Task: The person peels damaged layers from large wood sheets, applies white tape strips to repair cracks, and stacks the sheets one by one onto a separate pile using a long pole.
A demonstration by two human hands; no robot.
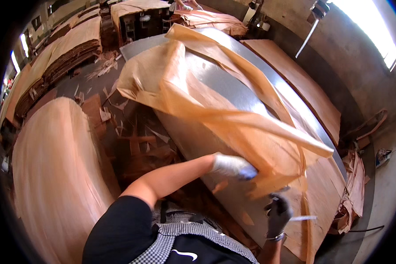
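My left hand (236,167), in a white glove with blue fingertips, is at the near edge of a thin, crumpled wood veneer sheet (246,132). Motion smears its fingers, so whether they grip the sheet cannot be told. The veneer rises in folds and twisted strips above a large flat metal-topped table (224,83). To the right, my right hand (279,213) wears a dark glove and is closed around a slim tool. A pale, narrow strip of this tool (304,218) juts out to the right; its exact kind is unclear. Flatter veneer (325,189) lies beneath.
A tall veneer stack (59,154) stands at my left, and more stacks (70,44) line the far left. Scraps (138,141) litter the floor between. A long board (295,79) runs along the table's right side. Another person's hands (191,7) show at the far end.
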